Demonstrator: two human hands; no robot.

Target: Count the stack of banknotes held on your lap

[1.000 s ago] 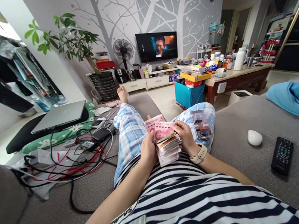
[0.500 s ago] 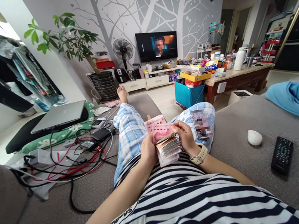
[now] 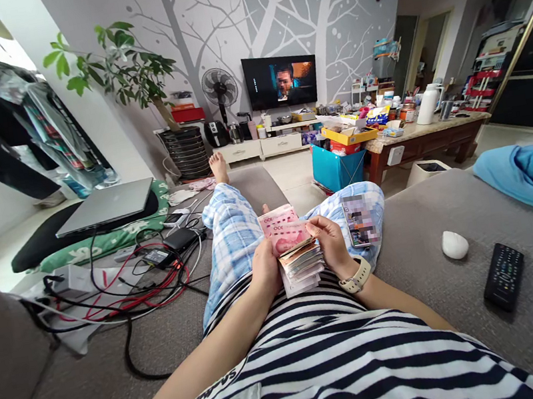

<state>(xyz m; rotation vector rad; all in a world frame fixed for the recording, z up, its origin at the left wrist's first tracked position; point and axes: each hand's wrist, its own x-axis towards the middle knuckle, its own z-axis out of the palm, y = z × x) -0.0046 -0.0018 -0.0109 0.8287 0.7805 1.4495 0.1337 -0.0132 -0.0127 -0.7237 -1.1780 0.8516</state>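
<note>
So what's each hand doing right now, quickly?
Left hand: closed on the wad of banknotes.
Right hand: closed too, its thumb and fingers pinching the notes near the top.

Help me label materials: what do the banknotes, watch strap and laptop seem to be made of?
Banknotes: matte printed paper, judging by their thin, stacked edges. Watch strap: probably silicone, smooth and cream, curving evenly; leather can't be ruled out. Laptop: satin grey lid, likely aluminium from its even sheen, though painted plastic could look the same.
</note>
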